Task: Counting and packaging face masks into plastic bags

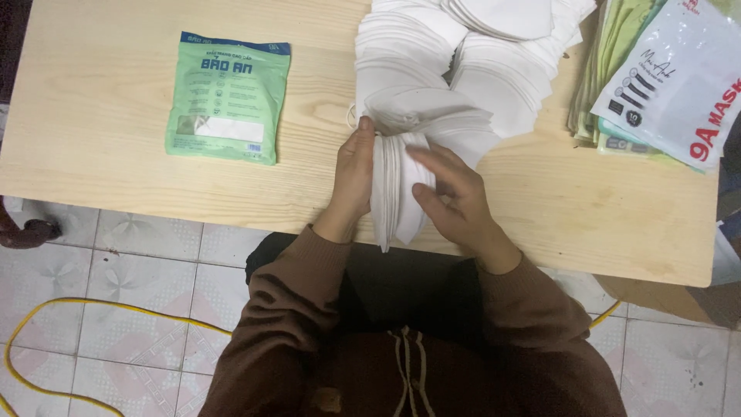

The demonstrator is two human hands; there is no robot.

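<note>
A small stack of folded white face masks (395, 189) stands on edge near the front of the wooden table (100, 100). My left hand (351, 181) presses against its left side. My right hand (455, 201) rests on the right side, fingers spread over the top masks. Both hands hold the stack between them. Behind it lies a large heap of the same white masks (463, 62), fanned out in several piles.
A green sealed mask pouch (228, 96) lies flat at the left. A pile of green and white pouches (656, 77) sits at the right edge. A yellow cable (93, 305) runs across the tiled floor below.
</note>
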